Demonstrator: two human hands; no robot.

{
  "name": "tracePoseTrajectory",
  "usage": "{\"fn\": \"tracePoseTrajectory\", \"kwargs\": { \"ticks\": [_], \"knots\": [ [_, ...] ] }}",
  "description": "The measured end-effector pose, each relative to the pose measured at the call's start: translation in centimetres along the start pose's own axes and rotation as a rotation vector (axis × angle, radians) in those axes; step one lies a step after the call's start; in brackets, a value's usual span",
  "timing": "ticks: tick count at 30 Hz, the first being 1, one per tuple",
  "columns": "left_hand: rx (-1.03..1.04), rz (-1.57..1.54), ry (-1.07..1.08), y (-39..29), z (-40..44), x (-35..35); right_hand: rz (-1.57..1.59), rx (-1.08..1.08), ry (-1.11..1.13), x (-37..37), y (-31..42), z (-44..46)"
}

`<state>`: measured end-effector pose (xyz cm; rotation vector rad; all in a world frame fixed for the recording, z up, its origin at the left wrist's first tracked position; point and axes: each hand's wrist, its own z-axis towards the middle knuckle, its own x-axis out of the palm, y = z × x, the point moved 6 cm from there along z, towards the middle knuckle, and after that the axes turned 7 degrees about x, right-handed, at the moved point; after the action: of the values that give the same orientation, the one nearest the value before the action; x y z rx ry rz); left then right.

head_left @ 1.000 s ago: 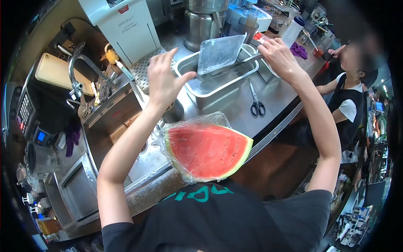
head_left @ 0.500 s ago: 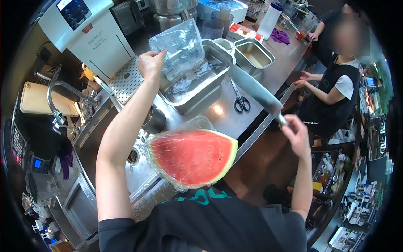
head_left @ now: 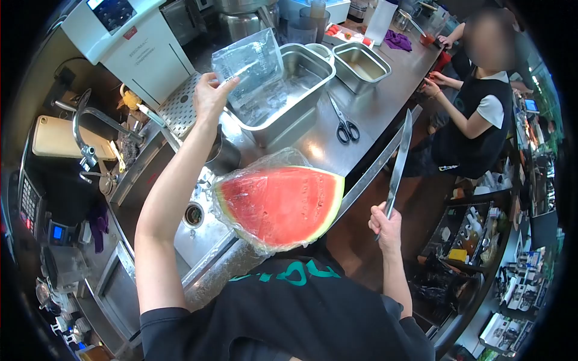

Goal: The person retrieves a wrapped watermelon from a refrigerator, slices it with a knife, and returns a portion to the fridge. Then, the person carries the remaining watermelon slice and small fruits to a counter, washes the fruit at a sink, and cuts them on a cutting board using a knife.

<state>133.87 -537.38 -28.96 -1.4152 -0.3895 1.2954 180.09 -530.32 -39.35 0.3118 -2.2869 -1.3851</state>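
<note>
Clock read around the watermelon, 12 at top of view.

Steel counter [head_left: 385, 111]: broad, wet-looking, running off from 12 toward 2. Co-worker [head_left: 478, 120] at 2, dark vest, standing beyond the counter's edge. White dispenser [head_left: 147, 69] between 10 and 11. Sink [head_left: 197, 243] at 9, drain showing.

Deep steel pan [head_left: 289, 132] at 12, on the counter, a little water-like sheen inside. Watermelon piece [head_left: 283, 204] at the dial's centre, red cut face up, near the counter's front edge by the person's shirt; cling film [head_left: 286, 157] bunched along its upper side and around its left end. Knife [head_left: 400, 165] between 2 and 3, off the counter, long blade pointing up toward 12 with a slight lean to 1. Transparent plastic piece [head_left: 256, 60] just short of 12, tilted over the pan's left part; contact with the pan: cannot tell.

Smaller steel pan [head_left: 362, 67] at 1, just beside the deep one. Scissors [head_left: 346, 127] at 1, nearer, lying flat, handles toward the watermelon.

Left hand [head_left: 209, 101] at 11: thumb and fingers pinched together on the plastic piece's lower left corner. Right hand [head_left: 387, 228] at 3: fingers curled fully round the knife's handle.
</note>
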Motion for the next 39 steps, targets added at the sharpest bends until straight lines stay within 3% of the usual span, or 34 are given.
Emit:
{"fn": "tracePoseTrajectory", "kwargs": {
  "ticks": [5, 7, 9, 11, 13, 17, 19, 20, 28, 30, 31, 33, 39],
  "knots": [
    [0.064, 0.097, -0.017, -0.3, -1.2, -1.0, 0.014, -0.004, 0.064, 2.5, -1.0, -0.6],
    [0.277, 0.231, -0.250, -2.1, -3.1, -3.8, -0.007, -0.007, 0.059, 2.7, -1.0, -1.0],
    [0.560, 0.149, -0.352, -5.0, -7.6, -6.6, -0.023, -0.016, 0.044, 3.3, -0.8, -2.0],
    [0.502, -0.032, -0.076, -4.4, -12.1, -6.7, -0.023, -0.009, 0.048, 3.3, -1.9, -2.1],
    [0.714, 0.183, 0.192, -5.3, -17.0, -6.0, -0.075, -0.016, 0.033, 4.1, -2.8, -2.3],
    [0.608, 0.300, 0.156, -2.1, -20.4, -5.9, -0.060, -0.052, 0.024, 6.1, -3.7, -2.7],
    [0.204, 0.031, 0.182, 1.0, -20.6, -5.9, -0.071, -0.073, 0.015, 6.1, -4.7, -2.9],
    [0.123, -0.091, 0.154, 1.4, -21.2, -5.9, -0.083, -0.091, 0.004, 6.1, -5.0, -3.0],
    [-0.175, -0.446, -0.139, 7.1, -26.3, -8.1, -0.022, -0.115, 0.028, 7.6, -4.2, -2.5],
    [-0.446, -0.764, -0.077, 9.3, -25.0, -7.1, -0.055, -0.107, 0.049, 7.8, -4.0, -2.1],
    [-0.443, -0.770, -0.094, 9.8, -23.8, -6.6, -0.063, -0.110, 0.064, 8.2, -3.9, -2.0],
    [-0.673, -0.902, 0.275, 10.6, -22.1, -2.9, -0.187, -0.089, 0.047, 8.6, -4.1, -1.9],
    [-0.609, -0.765, 0.519, 11.6, -19.6, 1.1, -0.126, -0.039, 0.062, 8.8, -6.1, -1.0]
  ]
}}
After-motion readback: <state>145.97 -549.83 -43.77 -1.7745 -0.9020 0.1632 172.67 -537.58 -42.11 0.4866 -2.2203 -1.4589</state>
